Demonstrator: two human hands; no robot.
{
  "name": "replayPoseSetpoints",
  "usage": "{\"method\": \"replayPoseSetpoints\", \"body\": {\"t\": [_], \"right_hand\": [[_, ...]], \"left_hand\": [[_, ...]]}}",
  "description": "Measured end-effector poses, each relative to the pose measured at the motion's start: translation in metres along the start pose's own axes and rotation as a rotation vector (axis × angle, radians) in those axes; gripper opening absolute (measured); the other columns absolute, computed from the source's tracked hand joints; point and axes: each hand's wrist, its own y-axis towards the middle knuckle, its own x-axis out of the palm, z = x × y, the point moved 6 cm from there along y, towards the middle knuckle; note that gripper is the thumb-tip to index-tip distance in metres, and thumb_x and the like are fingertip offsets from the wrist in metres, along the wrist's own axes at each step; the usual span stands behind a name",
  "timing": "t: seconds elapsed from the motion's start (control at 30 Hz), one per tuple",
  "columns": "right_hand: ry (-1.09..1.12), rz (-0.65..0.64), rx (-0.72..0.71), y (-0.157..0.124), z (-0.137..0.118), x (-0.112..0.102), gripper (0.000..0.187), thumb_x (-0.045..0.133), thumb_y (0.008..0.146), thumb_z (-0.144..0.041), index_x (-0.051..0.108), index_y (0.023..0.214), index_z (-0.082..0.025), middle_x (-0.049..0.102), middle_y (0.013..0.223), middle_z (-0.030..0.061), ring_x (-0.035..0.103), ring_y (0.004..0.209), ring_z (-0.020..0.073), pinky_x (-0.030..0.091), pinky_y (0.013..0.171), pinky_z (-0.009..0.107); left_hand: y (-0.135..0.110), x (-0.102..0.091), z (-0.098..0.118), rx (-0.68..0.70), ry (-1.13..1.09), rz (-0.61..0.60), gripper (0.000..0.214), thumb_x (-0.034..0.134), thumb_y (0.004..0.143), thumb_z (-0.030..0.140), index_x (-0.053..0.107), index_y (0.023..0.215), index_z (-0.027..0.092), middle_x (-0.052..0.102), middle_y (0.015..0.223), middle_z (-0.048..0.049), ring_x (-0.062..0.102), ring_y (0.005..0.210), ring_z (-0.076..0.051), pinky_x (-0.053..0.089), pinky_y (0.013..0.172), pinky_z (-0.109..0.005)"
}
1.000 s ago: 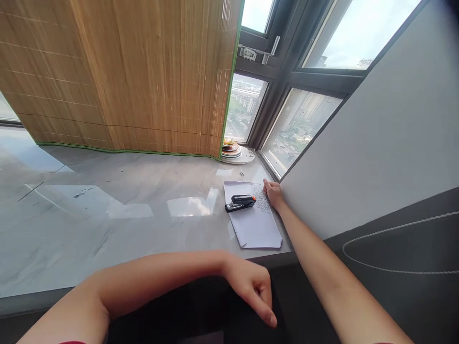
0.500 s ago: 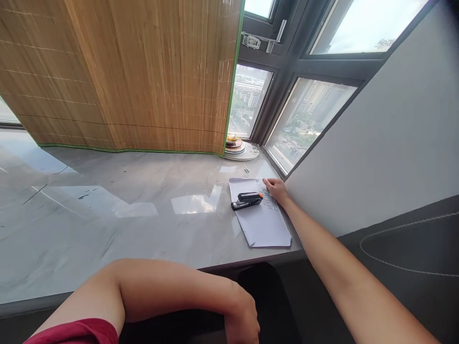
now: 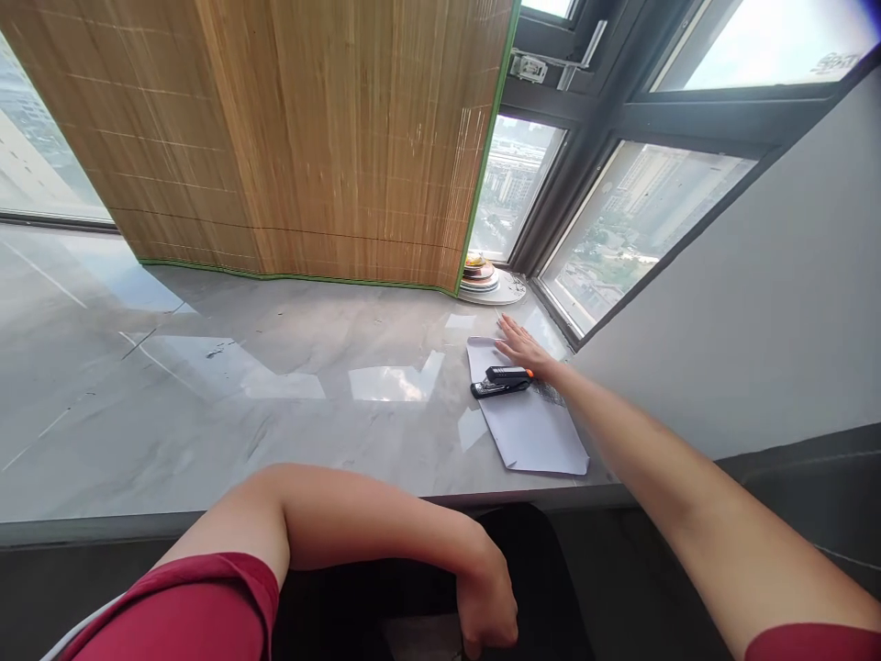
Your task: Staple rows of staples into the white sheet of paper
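Note:
My right hand (image 3: 521, 343) is stretched out with its fingers extended, over the far right part of a white paper stack (image 3: 543, 439). Nothing shows in its grasp. Just below the hand, a black stapler (image 3: 506, 381) with an orange end lies across the paper, close to the wrist. Part of a dark printed pattern on the sheet shows beside the forearm. My left hand (image 3: 487, 601) hangs below the counter's front edge, bent down with its fingers curled in. What it holds, if anything, is hidden.
The paper lies on a glossy grey marble-look counter (image 3: 309, 436). Behind stand a stack of plates (image 3: 482, 278) and a hanging bamboo blind (image 3: 330, 138) with green edging. Dark window frames (image 3: 606, 128) and a white wall (image 3: 771, 294) bound the right side.
My right hand has opened from a closed grip at the paper's right edge and moved to its far side, fingers extended. My left hand stays low. The whole view has shifted slightly.

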Motion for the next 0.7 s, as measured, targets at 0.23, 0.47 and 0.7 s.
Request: {"method": "replayPoseSetpoints", "body": {"t": [0.23,0.47,0.7], "right_hand": [[-0.075,-0.091,0.124,0.02,0.005,0.026,0.08,0.025,0.107,-0.061,0.025,0.17,-0.013,0.015,0.178,0.0135,0.015,0.166,0.0306,0.017,0.134,0.054],[-0.052,-0.079,0.161,0.038,-0.049,0.031,0.083,0.024,0.108,-0.062,0.02,0.171,-0.009,0.01,0.179,0.0159,0.011,0.167,0.0315,0.01,0.134,0.055],[0.025,-0.073,0.072,0.075,-0.155,0.047,0.089,0.023,0.107,-0.065,0.017,0.17,-0.002,0.007,0.178,0.02,0.007,0.167,0.0336,0.004,0.133,0.058]], "left_hand": [[0.021,0.013,-0.017,0.115,-0.041,-0.12,0.031,0.067,0.069,0.008,0.067,0.041,0.021,0.064,0.048,-0.0034,0.066,0.048,-0.025,0.049,0.047,-0.034],[0.017,0.006,-0.011,0.064,-0.174,-0.074,0.038,0.065,0.069,0.005,0.06,0.035,0.02,0.057,0.043,-0.0019,0.063,0.045,-0.023,0.047,0.046,-0.033],[0.011,0.004,-0.002,-0.001,-0.164,-0.113,0.033,0.068,0.062,0.001,0.063,0.036,0.021,0.062,0.048,-0.0011,0.068,0.054,-0.025,0.053,0.054,-0.034]]}}
